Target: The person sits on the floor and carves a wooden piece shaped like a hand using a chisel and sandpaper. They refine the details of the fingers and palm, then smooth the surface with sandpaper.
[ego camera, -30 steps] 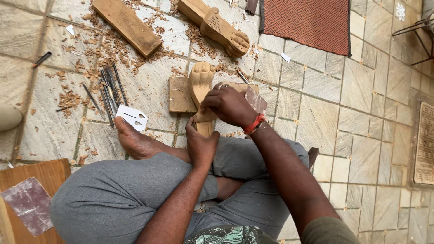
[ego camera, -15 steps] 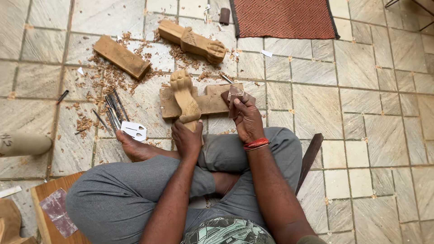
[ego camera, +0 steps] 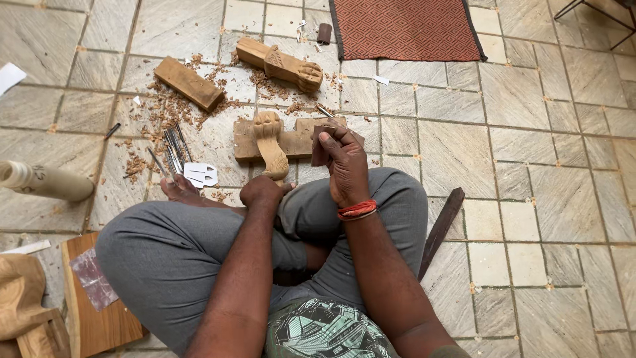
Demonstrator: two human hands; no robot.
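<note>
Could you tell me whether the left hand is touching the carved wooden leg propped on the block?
Touching. The head view shows the left hand closed around the lower end of the carved wooden leg, with no gap.

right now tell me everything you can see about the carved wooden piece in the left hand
The carved wooden piece is pale, unfinished wood shaped like an animal leg, ending in a clawed paw with knuckled toes at its far end. It narrows and curves toward the person. The left hand has its grip around the near end, holding it raised and pointing away from the body. It crosses above a flat wooden block lying on the stone floor; whether they touch cannot be told. The right hand holds a small dark sheet beside it.
</note>
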